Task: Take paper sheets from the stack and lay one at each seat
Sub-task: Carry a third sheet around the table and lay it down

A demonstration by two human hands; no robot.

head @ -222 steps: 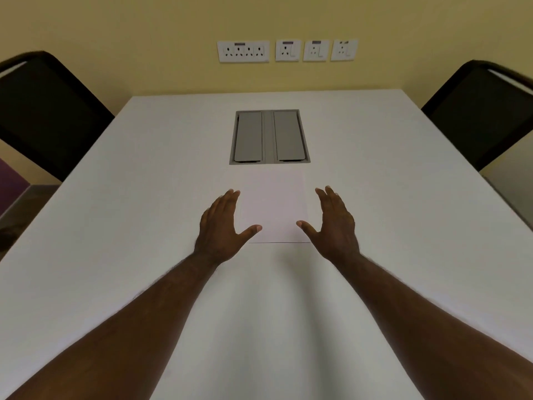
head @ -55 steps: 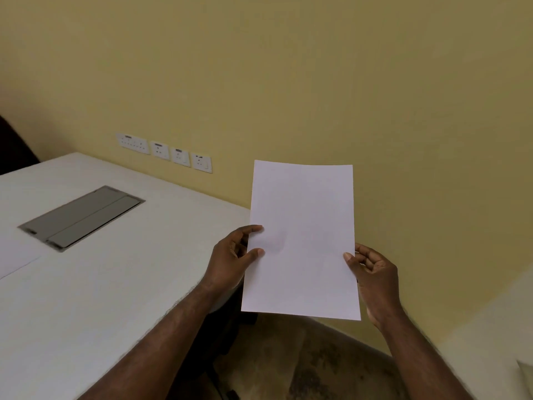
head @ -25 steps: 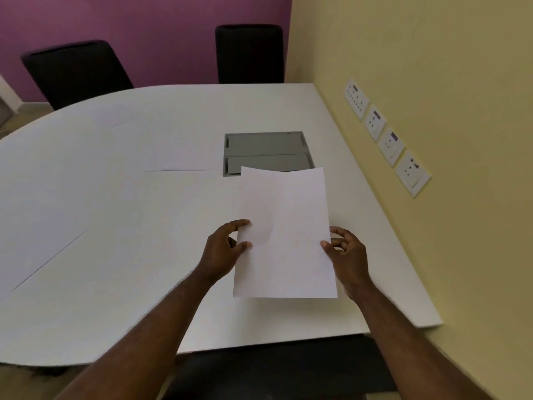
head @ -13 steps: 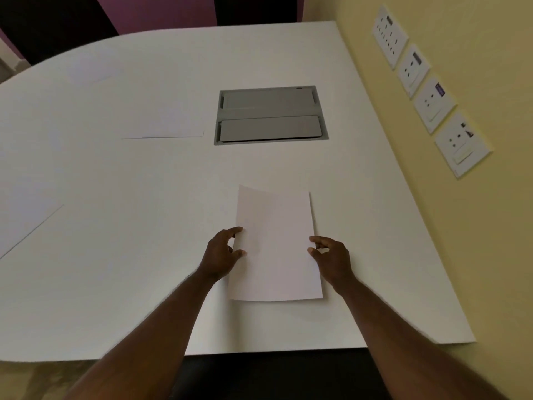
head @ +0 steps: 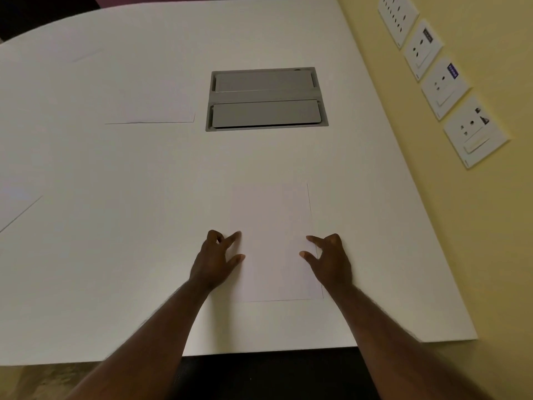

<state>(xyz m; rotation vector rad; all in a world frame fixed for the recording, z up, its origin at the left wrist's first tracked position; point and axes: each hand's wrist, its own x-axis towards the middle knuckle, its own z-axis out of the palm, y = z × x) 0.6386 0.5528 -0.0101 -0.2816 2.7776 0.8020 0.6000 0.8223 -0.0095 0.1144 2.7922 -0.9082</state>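
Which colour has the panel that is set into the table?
The panel is grey, with two grey lids; the head view shows it.

Dim, even indoor light; soft shadows; wide-angle bending at edges; slight softness overall.

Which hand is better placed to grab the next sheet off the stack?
Left, probably. The stack lies left of the grey hatch, on the left hand's side; the right hand would have to cross the placed sheet.
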